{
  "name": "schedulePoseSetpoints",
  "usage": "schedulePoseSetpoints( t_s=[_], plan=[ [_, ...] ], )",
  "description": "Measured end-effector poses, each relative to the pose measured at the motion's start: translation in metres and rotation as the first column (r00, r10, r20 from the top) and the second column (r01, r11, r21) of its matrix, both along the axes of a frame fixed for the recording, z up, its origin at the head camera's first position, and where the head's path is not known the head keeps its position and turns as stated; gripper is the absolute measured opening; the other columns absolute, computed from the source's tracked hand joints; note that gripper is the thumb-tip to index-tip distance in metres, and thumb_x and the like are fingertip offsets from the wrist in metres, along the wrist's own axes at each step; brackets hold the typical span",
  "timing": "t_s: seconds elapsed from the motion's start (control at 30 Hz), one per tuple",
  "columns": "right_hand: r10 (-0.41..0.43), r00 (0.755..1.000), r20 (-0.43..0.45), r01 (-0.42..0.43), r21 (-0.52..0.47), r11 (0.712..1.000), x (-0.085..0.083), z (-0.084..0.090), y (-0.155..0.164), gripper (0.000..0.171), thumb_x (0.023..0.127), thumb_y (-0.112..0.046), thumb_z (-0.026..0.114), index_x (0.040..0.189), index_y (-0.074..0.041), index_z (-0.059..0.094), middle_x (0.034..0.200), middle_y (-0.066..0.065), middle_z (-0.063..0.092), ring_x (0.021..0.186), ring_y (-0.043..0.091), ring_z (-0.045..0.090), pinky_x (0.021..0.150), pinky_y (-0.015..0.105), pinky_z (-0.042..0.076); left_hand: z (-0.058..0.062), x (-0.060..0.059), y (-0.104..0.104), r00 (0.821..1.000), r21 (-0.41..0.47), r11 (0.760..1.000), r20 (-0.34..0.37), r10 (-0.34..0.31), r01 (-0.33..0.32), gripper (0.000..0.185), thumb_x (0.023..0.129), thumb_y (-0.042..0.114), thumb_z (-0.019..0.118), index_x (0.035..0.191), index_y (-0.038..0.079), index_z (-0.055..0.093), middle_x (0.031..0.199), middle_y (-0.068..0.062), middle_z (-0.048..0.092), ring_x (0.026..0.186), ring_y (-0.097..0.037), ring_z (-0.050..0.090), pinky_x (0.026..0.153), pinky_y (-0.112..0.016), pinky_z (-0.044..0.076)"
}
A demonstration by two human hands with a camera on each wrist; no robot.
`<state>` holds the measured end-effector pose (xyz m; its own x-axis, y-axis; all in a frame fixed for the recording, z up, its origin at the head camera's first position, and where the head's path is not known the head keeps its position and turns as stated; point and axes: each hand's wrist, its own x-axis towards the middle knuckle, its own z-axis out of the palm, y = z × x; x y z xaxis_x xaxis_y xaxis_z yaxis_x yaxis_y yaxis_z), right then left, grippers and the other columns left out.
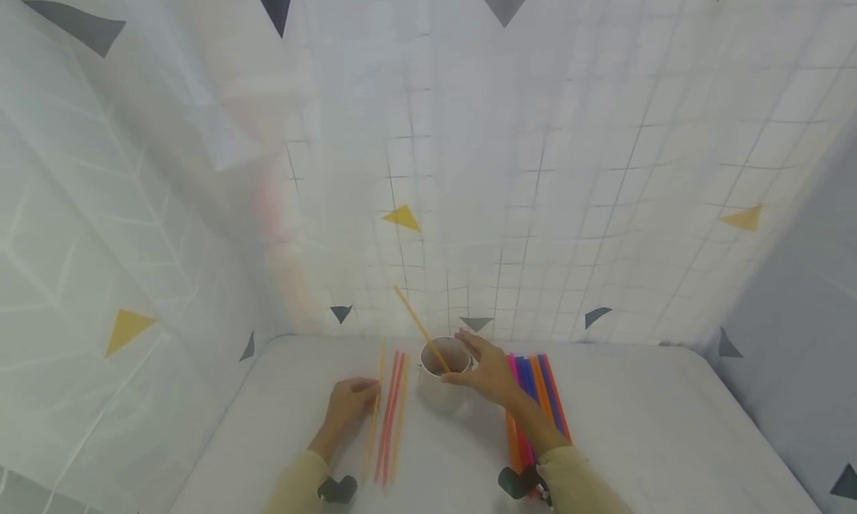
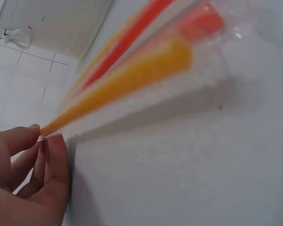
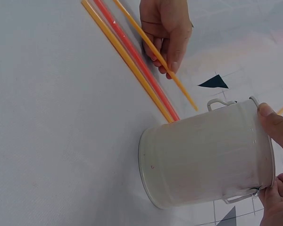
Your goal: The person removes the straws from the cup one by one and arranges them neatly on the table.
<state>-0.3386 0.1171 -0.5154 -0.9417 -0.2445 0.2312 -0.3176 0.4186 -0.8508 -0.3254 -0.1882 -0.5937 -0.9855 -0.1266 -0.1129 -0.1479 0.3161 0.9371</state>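
Observation:
My left hand [image 1: 350, 406] pinches a yellow-orange straw [image 2: 127, 84] between thumb and fingers. That straw looks sleeved in clear wrap in the left wrist view and slants just above the table in the right wrist view. My right hand [image 1: 494, 373] grips the rim of a small white bucket [image 3: 203, 160], thumb on the near side and fingers on the far side. One yellow straw [image 1: 416, 318] leans inside the bucket, its top pointing up and left. Between the left hand and the bucket lie red straws [image 1: 387, 432] and another yellow straw [image 1: 401, 417].
Under my right forearm lies a row of straws [image 1: 535, 380] in orange, red, pink and blue. White cloth covers the table [image 1: 636, 425]. Behind it hangs a pale curtain [image 1: 469, 201] with a grid and triangles.

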Motion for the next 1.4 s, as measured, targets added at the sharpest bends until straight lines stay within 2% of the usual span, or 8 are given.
schedulePoseSetpoints(
  t_s=[0.1, 0.27, 0.5, 0.77, 0.9, 1.1, 1.23, 1.4],
  plan=[
    [-0.005, 1.000, -0.003, 0.005, -0.003, 1.000, -0.001, -0.001, 0.000, 0.099, 0.060, -0.038, 0.093, 0.143, -0.008, 0.048, 0.143, -0.001, 0.052, 0.137, 0.021, 0.040, 0.109, 0.037, 0.036, -0.001, 0.001, 0.002, 1.000, -0.065, 0.998, -0.006, 0.010, -0.011, 0.028, 0.088, 0.028, 0.072, 0.106, 0.006, 0.071, 0.094, -0.004, 0.070, 0.080, -0.015, 0.066, 0.072, -0.031, 0.057],
    [-0.011, 1.000, -0.009, 0.011, 0.008, 1.000, -0.002, -0.001, 0.000, 0.099, 0.060, -0.041, 0.093, 0.142, -0.007, 0.050, 0.143, 0.000, 0.051, 0.137, 0.022, 0.040, 0.110, 0.040, 0.036, -0.003, 0.002, 0.005, 0.999, -0.177, 0.984, -0.042, -0.018, 0.010, 0.026, 0.088, 0.029, 0.071, 0.103, 0.008, 0.072, 0.093, -0.001, 0.070, 0.080, -0.013, 0.065, 0.073, -0.031, 0.056],
    [-0.004, 1.000, -0.005, 0.004, 0.001, 1.000, -0.002, -0.002, 0.000, 0.099, 0.060, -0.040, 0.093, 0.143, -0.008, 0.049, 0.143, 0.000, 0.051, 0.137, 0.022, 0.040, 0.109, 0.039, 0.036, -0.003, 0.004, 0.010, 0.998, -0.248, 0.969, -0.067, -0.019, 0.001, 0.024, 0.089, 0.029, 0.071, 0.103, 0.010, 0.072, 0.092, 0.001, 0.069, 0.089, -0.015, 0.064, 0.082, -0.037, 0.054],
    [-0.006, 1.000, -0.003, 0.006, 0.005, 1.000, -0.001, 0.000, 0.000, 0.099, 0.060, -0.040, 0.092, 0.143, -0.006, 0.049, 0.144, 0.002, 0.050, 0.137, 0.024, 0.040, 0.109, 0.040, 0.036, 0.000, 0.000, 0.015, 0.998, -0.328, 0.944, -0.056, -0.036, 0.016, 0.018, 0.088, 0.028, 0.071, 0.097, 0.013, 0.071, 0.087, 0.003, 0.068, 0.082, -0.013, 0.063, 0.078, -0.036, 0.054],
    [-0.010, 1.000, -0.009, 0.010, 0.011, 1.000, 0.000, 0.001, 0.000, 0.098, 0.060, -0.043, 0.092, 0.142, -0.008, 0.051, 0.144, 0.002, 0.050, 0.137, 0.024, 0.040, 0.109, 0.041, 0.037, 0.001, 0.001, 0.016, 0.996, -0.373, 0.928, -0.079, -0.052, 0.019, 0.016, 0.086, 0.027, 0.072, 0.093, 0.012, 0.070, 0.084, 0.003, 0.066, 0.080, -0.013, 0.061, 0.077, -0.037, 0.053],
    [-0.012, 0.999, -0.038, 0.012, 0.008, 1.000, 0.000, 0.001, -0.001, 0.098, 0.060, -0.041, 0.092, 0.142, -0.007, 0.051, 0.142, 0.002, 0.053, 0.136, 0.024, 0.041, 0.108, 0.040, 0.038, 0.006, 0.001, 0.018, 0.994, -0.399, 0.916, -0.078, -0.079, 0.042, 0.016, 0.086, 0.030, 0.072, 0.089, 0.014, 0.069, 0.081, 0.004, 0.065, 0.078, -0.013, 0.059, 0.078, -0.038, 0.052],
    [-0.014, 0.999, -0.031, 0.014, 0.010, 1.000, 0.000, 0.000, -0.001, 0.097, 0.060, -0.038, 0.093, 0.142, -0.008, 0.050, 0.142, 0.001, 0.052, 0.137, 0.023, 0.041, 0.109, 0.040, 0.037, 0.006, -0.001, 0.015, 0.996, -0.386, 0.920, -0.032, -0.082, 0.063, 0.019, 0.086, 0.033, 0.071, 0.089, 0.015, 0.069, 0.083, 0.003, 0.064, 0.082, -0.015, 0.059, 0.083, -0.042, 0.051],
    [-0.008, 1.000, -0.021, 0.009, 0.010, 1.000, 0.000, 0.000, 0.001, 0.099, 0.060, -0.042, 0.092, 0.142, -0.008, 0.050, 0.143, 0.001, 0.051, 0.137, 0.023, 0.040, 0.109, 0.041, 0.036, 0.002, -0.004, 0.013, 0.998, -0.370, 0.927, -0.008, -0.065, 0.057, 0.021, 0.085, 0.035, 0.071, 0.090, 0.015, 0.070, 0.085, 0.003, 0.065, 0.086, -0.017, 0.061, 0.085, -0.044, 0.051]
  ],
)
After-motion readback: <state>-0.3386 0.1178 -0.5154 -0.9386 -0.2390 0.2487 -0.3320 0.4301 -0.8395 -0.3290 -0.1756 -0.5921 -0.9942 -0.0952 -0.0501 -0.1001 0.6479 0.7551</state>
